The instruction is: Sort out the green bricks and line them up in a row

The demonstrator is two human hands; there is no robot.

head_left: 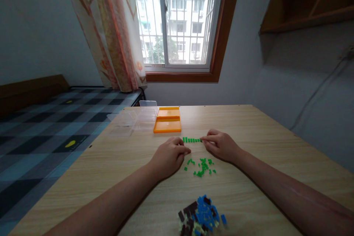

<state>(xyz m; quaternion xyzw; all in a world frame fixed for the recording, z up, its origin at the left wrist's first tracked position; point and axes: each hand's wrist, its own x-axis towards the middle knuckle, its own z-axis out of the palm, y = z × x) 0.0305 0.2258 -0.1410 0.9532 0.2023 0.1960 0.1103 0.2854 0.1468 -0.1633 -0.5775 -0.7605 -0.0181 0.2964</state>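
A row of small green building bricks (190,140) lies across the middle of the table. At the row's right end, my right hand (221,145) has its thumb and index finger closed on a tiny green brick (201,140). My left hand (170,156) rests just below the row's left end, its fingers curled and its thumb and index tips together; whatever they may hold is too small to see. Nearer me, between the two forearms, is a loose scatter of green bricks (204,166).
A pile of blue bricks (205,212) mixed with dark brown bricks (190,208) and pale ones lies at the near edge. Behind my left hand stand an orange tray (167,131) and clear plastic boxes (121,127). A bed (72,118) adjoins the table's left side.
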